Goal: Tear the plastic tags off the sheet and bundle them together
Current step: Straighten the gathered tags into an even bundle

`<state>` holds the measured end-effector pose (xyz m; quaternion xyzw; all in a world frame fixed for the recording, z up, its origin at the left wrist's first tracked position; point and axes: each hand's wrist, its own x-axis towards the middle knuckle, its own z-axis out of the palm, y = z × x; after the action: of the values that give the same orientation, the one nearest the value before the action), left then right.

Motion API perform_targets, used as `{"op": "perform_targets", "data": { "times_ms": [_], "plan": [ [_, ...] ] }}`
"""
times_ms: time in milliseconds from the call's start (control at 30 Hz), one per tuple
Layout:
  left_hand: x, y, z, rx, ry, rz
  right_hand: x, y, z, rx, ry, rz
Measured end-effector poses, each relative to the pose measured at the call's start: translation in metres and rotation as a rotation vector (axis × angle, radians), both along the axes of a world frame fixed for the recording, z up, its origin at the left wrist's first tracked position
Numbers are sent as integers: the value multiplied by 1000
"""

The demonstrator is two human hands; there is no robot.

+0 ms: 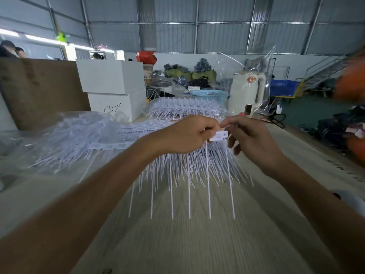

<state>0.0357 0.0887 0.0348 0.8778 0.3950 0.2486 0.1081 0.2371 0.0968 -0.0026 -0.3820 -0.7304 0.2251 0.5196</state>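
My left hand (187,135) grips a bunch of white plastic tags (218,135) by their flat heads, above the wooden table (197,244). Their long thin tails (189,194) hang down toward me in a row. My right hand (250,139) is just right of the tag heads, thumb and forefinger pinching at the outermost tag. Under both hands lies a heap of tag sheets (197,165) with tails fanned out. More sheets (185,107) are stacked further back.
A clear bag with tangled tags (75,135) lies at the left. Two white boxes (114,88) and a brown cardboard sheet (39,89) stand behind it. A white kettle (246,91), a blue basket (209,94) and loose cellophane sit at the back right.
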Motion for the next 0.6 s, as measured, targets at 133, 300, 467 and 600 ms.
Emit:
{"op": "perform_targets", "data": {
  "times_ms": [133,300,467,600],
  "plan": [
    [-1,4,-1,29,-118,-3,2,-6,3,-62,3,122],
    [-10,10,-4,4,-237,-18,2,-4,2,59,-123,101],
    [-15,16,-7,-18,-186,16,2,-2,0,96,-140,101],
    [-14,14,-14,-134,-181,42,1,-1,-1,140,-133,62]
  ]
}}
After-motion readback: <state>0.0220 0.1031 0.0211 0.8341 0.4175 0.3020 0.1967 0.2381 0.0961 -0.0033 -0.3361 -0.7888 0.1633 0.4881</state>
